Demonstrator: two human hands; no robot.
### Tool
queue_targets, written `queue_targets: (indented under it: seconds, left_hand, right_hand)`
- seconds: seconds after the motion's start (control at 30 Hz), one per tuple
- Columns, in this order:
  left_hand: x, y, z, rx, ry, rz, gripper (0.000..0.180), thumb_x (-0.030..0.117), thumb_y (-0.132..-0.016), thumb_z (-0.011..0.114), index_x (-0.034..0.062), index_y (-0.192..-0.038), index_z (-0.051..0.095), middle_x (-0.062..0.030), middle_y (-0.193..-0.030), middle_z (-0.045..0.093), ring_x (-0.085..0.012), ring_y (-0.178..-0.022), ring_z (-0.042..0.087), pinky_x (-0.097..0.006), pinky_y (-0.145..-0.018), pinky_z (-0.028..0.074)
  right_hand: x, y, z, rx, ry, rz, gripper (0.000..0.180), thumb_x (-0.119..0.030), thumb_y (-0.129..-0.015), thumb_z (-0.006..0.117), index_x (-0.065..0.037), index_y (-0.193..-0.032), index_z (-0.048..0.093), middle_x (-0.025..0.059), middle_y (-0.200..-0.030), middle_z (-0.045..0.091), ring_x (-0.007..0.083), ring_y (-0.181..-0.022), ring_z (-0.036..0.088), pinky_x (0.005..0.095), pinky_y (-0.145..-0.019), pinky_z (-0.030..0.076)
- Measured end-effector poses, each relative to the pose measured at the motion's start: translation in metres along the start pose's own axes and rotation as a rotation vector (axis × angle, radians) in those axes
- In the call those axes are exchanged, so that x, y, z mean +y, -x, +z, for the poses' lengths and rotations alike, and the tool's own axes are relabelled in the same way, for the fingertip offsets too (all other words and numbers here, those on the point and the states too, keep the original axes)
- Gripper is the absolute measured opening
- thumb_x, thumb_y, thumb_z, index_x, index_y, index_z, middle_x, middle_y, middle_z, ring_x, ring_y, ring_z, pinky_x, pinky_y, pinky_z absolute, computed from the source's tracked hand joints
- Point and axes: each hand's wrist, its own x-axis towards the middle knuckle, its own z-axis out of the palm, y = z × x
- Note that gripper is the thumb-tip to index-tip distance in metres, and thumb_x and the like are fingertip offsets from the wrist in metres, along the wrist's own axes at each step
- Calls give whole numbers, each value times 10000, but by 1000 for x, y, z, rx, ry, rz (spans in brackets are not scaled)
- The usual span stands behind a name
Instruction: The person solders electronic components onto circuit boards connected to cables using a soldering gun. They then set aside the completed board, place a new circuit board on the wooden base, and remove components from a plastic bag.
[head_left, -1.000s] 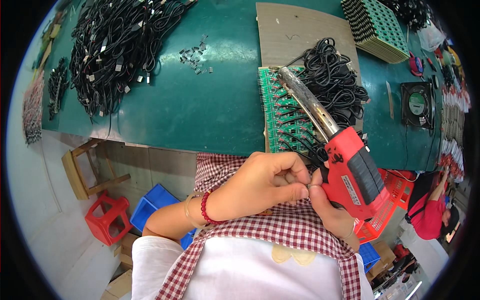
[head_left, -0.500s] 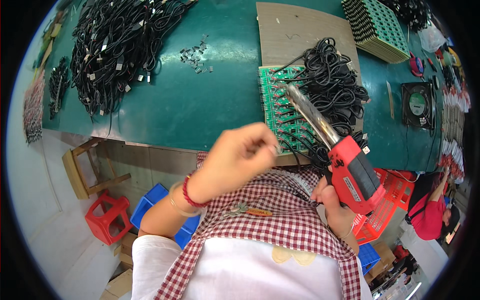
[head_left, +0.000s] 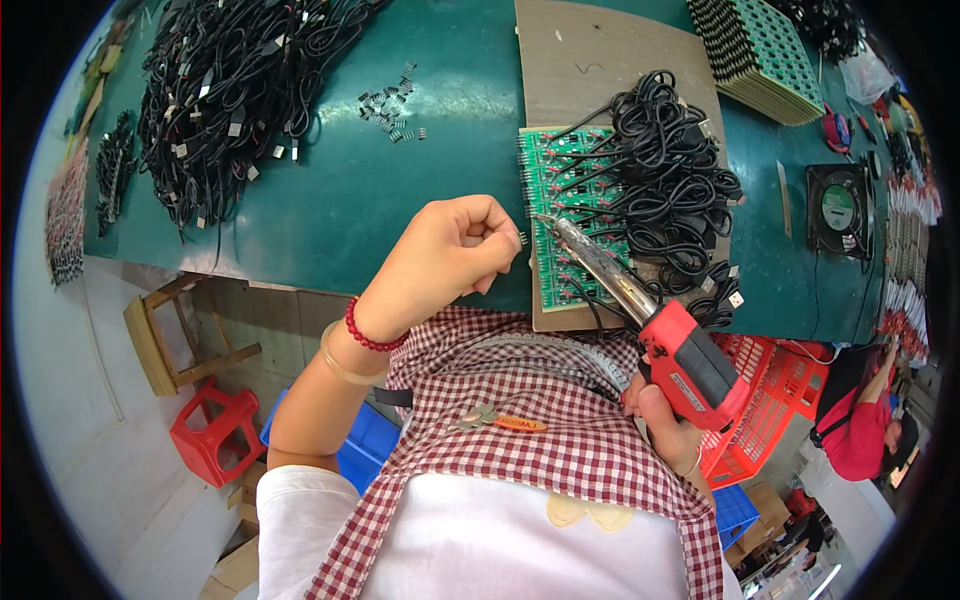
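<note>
My left hand (head_left: 452,248), fingers pinched, is at the left edge of a green circuit board panel (head_left: 560,180). A small pin header (head_left: 523,238) pokes out from its fingertips. In my right hand (head_left: 662,422) is a red and black soldering gun (head_left: 700,365), its metal barrel slanting up and left. The thin tip lies over the panel's left edge, close to my left fingertips; whether it touches cannot be made out. Black cables (head_left: 665,190) with red wire ends run from the panel to a coiled heap on its right.
The panel lies on a brown board (head_left: 620,45) on the green table (head_left: 430,200). Loose pin headers (head_left: 388,108) and a large cable heap (head_left: 235,100) are to the left. A stack of panels (head_left: 760,60), a black fan (head_left: 838,210) and a red crate (head_left: 760,400) are right. Another person (head_left: 865,430) is far right.
My left hand has moved up and slightly left, showing the pin header at its fingertips. The soldering gun has dropped lower and left, its tip coming to the panel's left edge.
</note>
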Motion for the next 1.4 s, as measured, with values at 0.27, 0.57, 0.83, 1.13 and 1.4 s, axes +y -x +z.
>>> queue_targets:
  seconds: [0.27,0.57,0.83,1.13,1.4]
  left_hand:
    - [4,-9,-4,-81,-6,-42,133,150,-855,564,30,-799,548,2,-669,558,-21,-518,478,-163,-454,363]
    - [8,-15,-4,-109,-2,-85,124,128,-852,560,23,-788,547,3,-656,542,-25,-509,470,-163,-448,355]
    - [6,-18,-6,-135,32,-80,115,121,-851,565,27,-786,551,-1,-655,551,-25,-506,474,-160,-444,359]
    - [4,-18,-6,-123,23,-72,111,117,-845,562,24,-787,552,-10,-660,562,-27,-508,487,-161,-447,370]
    - [4,-18,-5,-101,-17,-80,103,118,-839,559,28,-789,552,-8,-658,561,-28,-509,489,-162,-447,370]
  right_hand:
    - [-8,1,6,161,-312,-8,483,-303,-871,591,24,-1186,427,94,-654,508,150,-559,471,307,-556,438]
    - [3,8,1,159,-195,39,550,-379,-853,597,27,-1186,434,90,-642,504,143,-548,457,307,-551,422]
    - [3,8,2,154,-269,68,328,-216,-862,571,32,-1064,498,94,-705,543,155,-618,498,296,-587,430]
    - [2,6,5,159,-252,67,119,-73,-845,560,38,-885,577,75,-737,581,152,-657,540,286,-593,442]
    - [7,6,-4,45,-126,37,98,-69,-824,575,27,-840,584,56,-710,578,137,-627,532,284,-580,435]
